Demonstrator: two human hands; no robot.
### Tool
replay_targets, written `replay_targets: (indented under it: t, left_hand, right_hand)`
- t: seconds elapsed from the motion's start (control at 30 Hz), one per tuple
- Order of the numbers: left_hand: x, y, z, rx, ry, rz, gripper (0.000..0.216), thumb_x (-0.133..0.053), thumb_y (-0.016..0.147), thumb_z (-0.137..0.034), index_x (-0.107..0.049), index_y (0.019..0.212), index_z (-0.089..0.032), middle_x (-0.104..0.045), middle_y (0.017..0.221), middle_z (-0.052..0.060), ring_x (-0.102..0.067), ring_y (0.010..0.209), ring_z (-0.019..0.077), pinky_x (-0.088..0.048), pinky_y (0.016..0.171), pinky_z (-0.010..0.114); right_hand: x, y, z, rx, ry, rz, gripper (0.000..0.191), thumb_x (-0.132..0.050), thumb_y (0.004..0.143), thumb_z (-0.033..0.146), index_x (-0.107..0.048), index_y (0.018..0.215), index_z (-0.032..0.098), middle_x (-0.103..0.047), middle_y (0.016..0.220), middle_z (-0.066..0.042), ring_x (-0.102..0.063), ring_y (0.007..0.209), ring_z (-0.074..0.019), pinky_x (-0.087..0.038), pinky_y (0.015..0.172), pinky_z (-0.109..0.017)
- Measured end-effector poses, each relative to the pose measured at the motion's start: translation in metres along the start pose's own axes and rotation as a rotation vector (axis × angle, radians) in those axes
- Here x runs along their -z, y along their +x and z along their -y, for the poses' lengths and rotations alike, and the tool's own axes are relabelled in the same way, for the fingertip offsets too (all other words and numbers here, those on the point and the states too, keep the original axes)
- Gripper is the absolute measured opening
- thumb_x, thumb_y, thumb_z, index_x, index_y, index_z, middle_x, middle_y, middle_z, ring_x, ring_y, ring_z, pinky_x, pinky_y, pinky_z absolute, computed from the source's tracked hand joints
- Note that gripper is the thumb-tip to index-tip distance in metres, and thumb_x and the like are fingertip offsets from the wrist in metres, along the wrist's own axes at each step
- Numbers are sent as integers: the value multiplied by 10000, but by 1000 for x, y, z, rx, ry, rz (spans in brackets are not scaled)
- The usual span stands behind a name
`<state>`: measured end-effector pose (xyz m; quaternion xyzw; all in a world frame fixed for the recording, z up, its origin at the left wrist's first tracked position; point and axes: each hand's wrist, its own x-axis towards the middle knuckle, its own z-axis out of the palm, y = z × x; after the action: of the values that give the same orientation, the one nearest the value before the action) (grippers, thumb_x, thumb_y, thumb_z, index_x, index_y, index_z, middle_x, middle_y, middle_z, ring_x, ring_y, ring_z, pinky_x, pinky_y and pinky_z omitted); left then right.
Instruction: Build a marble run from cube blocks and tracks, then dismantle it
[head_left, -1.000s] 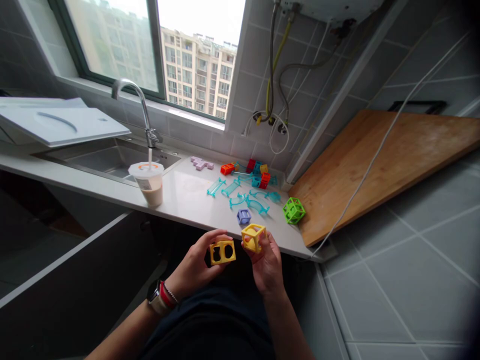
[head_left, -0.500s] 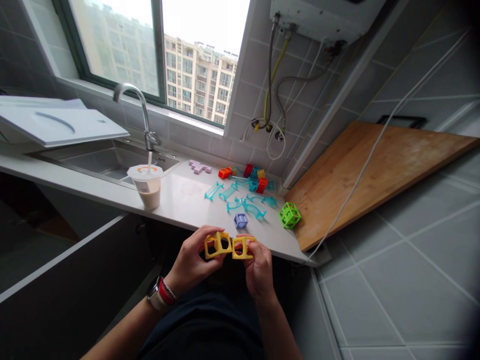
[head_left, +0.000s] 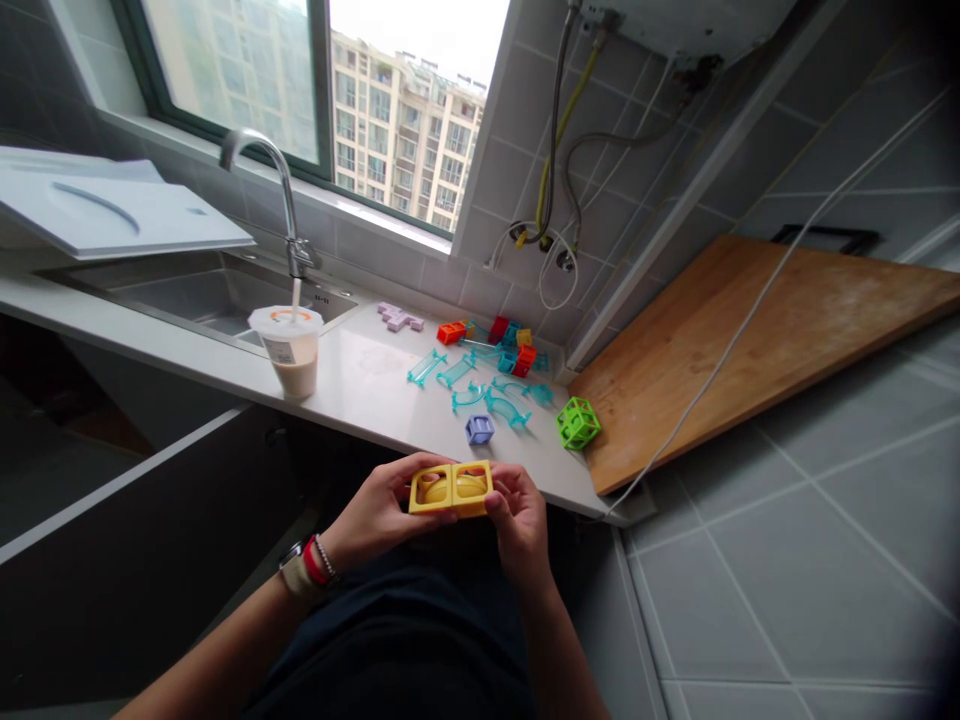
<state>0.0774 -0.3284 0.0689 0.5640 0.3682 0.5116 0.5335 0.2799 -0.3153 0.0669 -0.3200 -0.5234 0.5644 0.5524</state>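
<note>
Two yellow hollow cube blocks sit side by side between my hands, their faces touching in front of the counter's edge. My left hand [head_left: 381, 512] is closed around the left yellow block [head_left: 431, 490], thumb below and fingers above. The right yellow block [head_left: 472, 487] is gripped by my right hand [head_left: 519, 520], with the thumb at its near corner. Rounded yellow shapes show through the openings. Just beyond the blocks, a lavender cube block [head_left: 479, 430] rests on the counter. A larger green open-frame cube [head_left: 578, 424] lies to its right, beside the wooden board.
Clear teal track pieces [head_left: 457, 370] and several coloured blocks [head_left: 517, 345] lie farther back on the white counter [head_left: 360, 390]. A lilac piece [head_left: 399, 317] is near the sink [head_left: 202, 300]. A drink cup [head_left: 291, 350] stands left; a wooden board [head_left: 750, 340] leans right.
The two yellow blocks, slightly apart and angled before, now meet face to face in one row. My hands have turned them so their openings face me. The view has shifted slightly.
</note>
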Motion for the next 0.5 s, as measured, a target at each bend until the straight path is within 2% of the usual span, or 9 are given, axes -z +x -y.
replay_targets:
  t: [0.2,0.5]
  left_hand:
    - [-1,5,-3,25,52,71,484,-858,742,-294,-709,1190,-187,-776,1122,85,-744,1052,314,-620,911,398]
    - [-2,10,7,106,56,80,465,-859,734,-323,-739,1159,-179,-782,1077,78,-737,1000,288,-596,853,350]
  right_hand:
    - [-2,-1,0,22,-23,-25,362,-828,793,527,-650,960,259,-732,1101,-76,-722,983,-274,-586,833,-381]
    - [7,0,-11,-3,-43,-62,337,-834,791,517,-671,888,238,-757,1086,-70,-729,956,-263,-571,840,-366]
